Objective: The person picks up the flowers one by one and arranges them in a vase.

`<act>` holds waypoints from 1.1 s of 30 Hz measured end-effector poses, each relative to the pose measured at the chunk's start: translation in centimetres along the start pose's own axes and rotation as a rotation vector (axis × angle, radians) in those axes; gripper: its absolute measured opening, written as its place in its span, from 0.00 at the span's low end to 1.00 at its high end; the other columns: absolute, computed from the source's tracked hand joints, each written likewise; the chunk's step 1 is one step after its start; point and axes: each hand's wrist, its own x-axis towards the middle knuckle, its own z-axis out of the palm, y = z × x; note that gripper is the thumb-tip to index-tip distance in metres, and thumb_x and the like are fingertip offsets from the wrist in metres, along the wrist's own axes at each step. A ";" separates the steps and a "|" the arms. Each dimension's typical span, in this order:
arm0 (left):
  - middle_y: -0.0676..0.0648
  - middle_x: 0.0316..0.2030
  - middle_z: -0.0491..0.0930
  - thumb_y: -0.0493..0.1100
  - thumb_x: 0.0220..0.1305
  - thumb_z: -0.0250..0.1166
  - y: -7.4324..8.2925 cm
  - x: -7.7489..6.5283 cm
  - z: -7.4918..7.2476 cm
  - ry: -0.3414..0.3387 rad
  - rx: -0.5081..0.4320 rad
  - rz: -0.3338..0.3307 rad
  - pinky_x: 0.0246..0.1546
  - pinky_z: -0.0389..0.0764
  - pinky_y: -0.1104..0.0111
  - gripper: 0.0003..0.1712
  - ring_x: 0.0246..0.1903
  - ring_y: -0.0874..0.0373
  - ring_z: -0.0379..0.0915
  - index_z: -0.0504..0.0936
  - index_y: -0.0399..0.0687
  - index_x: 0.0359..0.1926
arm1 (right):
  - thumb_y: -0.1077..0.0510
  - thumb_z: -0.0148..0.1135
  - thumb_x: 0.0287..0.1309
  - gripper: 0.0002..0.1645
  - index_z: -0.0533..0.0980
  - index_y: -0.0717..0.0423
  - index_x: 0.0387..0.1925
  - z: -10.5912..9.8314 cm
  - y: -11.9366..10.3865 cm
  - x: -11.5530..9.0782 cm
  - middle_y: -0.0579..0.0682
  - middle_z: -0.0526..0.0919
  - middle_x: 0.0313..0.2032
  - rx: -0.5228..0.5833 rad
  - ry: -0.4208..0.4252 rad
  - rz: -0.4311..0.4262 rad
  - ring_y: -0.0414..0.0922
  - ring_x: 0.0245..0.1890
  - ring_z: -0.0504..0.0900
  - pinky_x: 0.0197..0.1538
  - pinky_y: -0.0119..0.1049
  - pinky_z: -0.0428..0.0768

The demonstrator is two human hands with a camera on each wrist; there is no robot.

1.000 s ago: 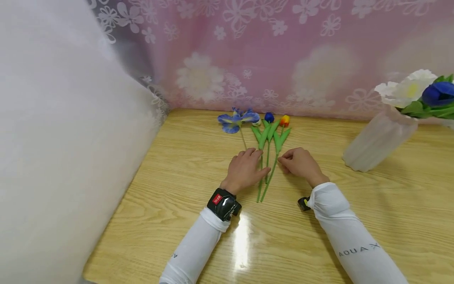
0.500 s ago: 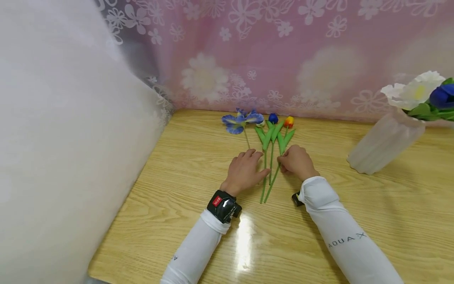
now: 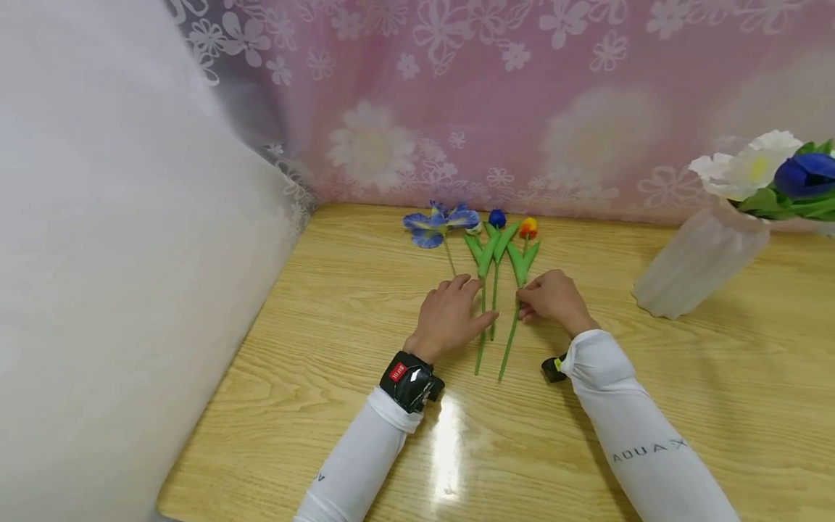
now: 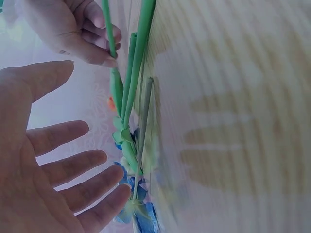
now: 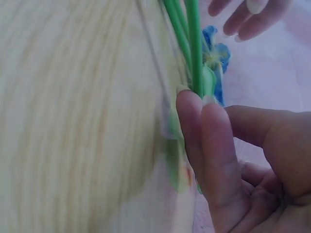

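Note:
My right hand [image 3: 556, 299] pinches the green stem of an orange-and-yellow artificial tulip [image 3: 528, 228] just below its leaves. In the right wrist view, the fingertips [image 5: 214, 111] meet around that stem. Spread and relaxed, my left hand [image 3: 449, 315] hovers beside and over the other stems, with nothing gripped; its fingers [image 4: 77, 165] are apart in the left wrist view. Left of the orange tulip lie a blue tulip [image 3: 497, 218] and a whitish tulip [image 3: 475, 228] partly hidden by leaves. Farthest left is a blue iris-like flower [image 3: 427, 232], its lower stem hidden by my left hand.
A ribbed white vase [image 3: 698, 264] stands tilted at the right, holding a white flower [image 3: 750, 170] and a dark blue flower [image 3: 805, 174]. Behind the wooden table [image 3: 346, 428] hangs a pink flowered curtain [image 3: 496, 109]; a white sheet [image 3: 124, 254] borders the left.
My right hand has closed its fingers on the orange tulip's stem and shifted it right, so its lower end now lies apart from the other stems. My left hand has stayed nearly still.

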 end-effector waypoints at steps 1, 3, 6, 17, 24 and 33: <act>0.45 0.63 0.68 0.64 0.64 0.58 0.1 0.0 0.0 -0.002 0.001 0.003 0.52 0.72 0.54 0.32 0.57 0.47 0.69 0.73 0.52 0.63 | 0.56 0.55 0.64 0.20 0.78 0.71 0.45 -0.1 0.1 -0.1 0.50 0.85 0.22 0.007 0.009 -0.005 0.44 0.23 0.85 0.45 0.43 0.80; 0.45 0.63 0.69 0.64 0.64 0.58 0.3 0.1 0.0 -0.001 0.003 0.010 0.52 0.73 0.54 0.32 0.57 0.47 0.69 0.73 0.52 0.62 | 0.57 0.55 0.64 0.20 0.78 0.72 0.46 -0.4 0.2 -0.4 0.51 0.85 0.22 0.033 0.030 -0.014 0.46 0.23 0.85 0.41 0.41 0.81; 0.45 0.61 0.70 0.64 0.64 0.58 0.8 0.2 0.1 0.012 -0.001 0.029 0.50 0.74 0.55 0.32 0.55 0.48 0.70 0.74 0.51 0.62 | 0.57 0.55 0.64 0.19 0.78 0.71 0.45 -0.9 0.4 -1.1 0.52 0.85 0.23 0.070 0.080 -0.031 0.47 0.24 0.86 0.36 0.39 0.82; 0.46 0.62 0.69 0.65 0.64 0.57 2.8 0.9 0.2 -0.004 -0.076 0.103 0.50 0.74 0.56 0.34 0.56 0.49 0.69 0.73 0.50 0.63 | 0.52 0.59 0.64 0.19 0.79 0.67 0.42 -3.3 -0.4 -4.9 0.61 0.84 0.32 0.086 0.363 -0.248 0.51 0.26 0.86 0.28 0.35 0.82; 0.45 0.63 0.68 0.65 0.65 0.56 4.0 1.4 0.2 0.004 -0.104 0.154 0.52 0.73 0.57 0.34 0.58 0.50 0.68 0.73 0.50 0.63 | 0.50 0.60 0.64 0.20 0.81 0.65 0.42 -5.2 -0.9 -7.2 0.59 0.84 0.34 0.052 0.525 -0.334 0.45 0.27 0.85 0.27 0.26 0.79; 0.46 0.64 0.67 0.65 0.65 0.56 5.6 2.0 0.3 -0.001 -0.126 0.194 0.52 0.73 0.58 0.34 0.58 0.52 0.68 0.72 0.51 0.64 | 0.53 0.62 0.61 0.15 0.83 0.61 0.40 -8.1 -1.1 -9.9 0.55 0.85 0.35 -0.018 0.787 -0.429 0.22 0.28 0.75 0.35 0.18 0.71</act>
